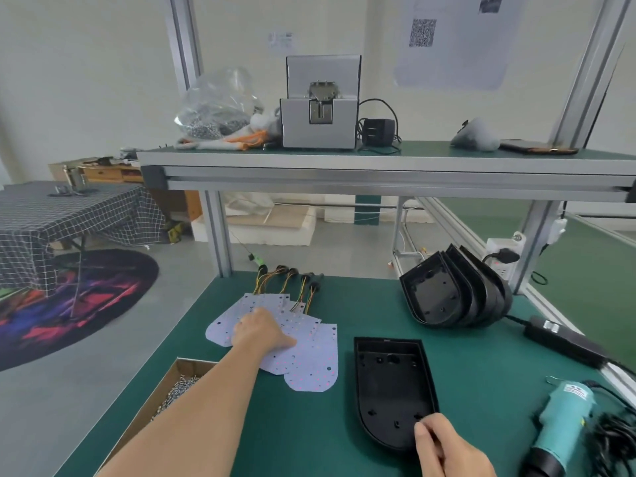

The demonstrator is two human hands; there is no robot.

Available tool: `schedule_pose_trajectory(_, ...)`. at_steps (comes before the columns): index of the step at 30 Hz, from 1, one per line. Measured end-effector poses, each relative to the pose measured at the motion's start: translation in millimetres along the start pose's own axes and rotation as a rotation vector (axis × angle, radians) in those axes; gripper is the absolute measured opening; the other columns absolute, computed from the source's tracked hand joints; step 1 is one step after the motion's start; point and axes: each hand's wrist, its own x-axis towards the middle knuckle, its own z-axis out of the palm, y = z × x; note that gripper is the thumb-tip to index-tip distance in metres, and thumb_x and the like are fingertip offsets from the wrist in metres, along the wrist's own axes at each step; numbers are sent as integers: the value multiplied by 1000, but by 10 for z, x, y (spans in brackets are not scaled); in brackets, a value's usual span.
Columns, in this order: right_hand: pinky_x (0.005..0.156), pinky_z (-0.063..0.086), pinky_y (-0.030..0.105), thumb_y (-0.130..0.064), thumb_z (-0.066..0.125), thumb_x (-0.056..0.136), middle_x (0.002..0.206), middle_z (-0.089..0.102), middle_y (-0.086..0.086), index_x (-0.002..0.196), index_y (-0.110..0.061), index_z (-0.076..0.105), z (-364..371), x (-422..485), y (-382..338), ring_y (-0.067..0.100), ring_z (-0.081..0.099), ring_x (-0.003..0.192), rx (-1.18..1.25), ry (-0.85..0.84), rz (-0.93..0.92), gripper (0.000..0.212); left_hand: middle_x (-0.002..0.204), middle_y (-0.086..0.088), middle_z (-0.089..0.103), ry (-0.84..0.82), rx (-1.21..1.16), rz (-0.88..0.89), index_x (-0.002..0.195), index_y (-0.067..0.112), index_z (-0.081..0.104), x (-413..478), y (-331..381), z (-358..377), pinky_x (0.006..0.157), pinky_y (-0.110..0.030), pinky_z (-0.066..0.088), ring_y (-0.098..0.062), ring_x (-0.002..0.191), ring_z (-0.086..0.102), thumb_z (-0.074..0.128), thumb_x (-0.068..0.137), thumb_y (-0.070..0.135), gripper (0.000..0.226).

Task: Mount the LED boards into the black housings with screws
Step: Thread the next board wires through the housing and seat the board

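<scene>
Your right hand (447,449) is pinching the rounded near rim of the black plastic housing (392,387), likely steadying it, cavity and screw holes facing up, on the green counter (481,366). Your left hand (263,330) is resting on the fanned white, red-dotted LED boards (309,368) just beside it, probably selecting one. I cannot tell whether its fingers (287,342) are gripping.

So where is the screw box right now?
Head view, lower left: the screw box sits at the left edge of the bench, just left of the LED boards.
</scene>
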Motion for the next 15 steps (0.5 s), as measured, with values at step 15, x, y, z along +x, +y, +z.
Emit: schedule_pose_trajectory(15, 56, 37, 19, -42, 44, 102, 57, 52, -10, 81, -33, 44, -46, -21, 97, 10, 50, 60, -48, -226, 105, 23, 111, -18, 71, -141, -905, 145, 117, 6, 68, -463, -113, -280, 96, -51, 53, -34, 102, 68, 62, 95, 6, 23)
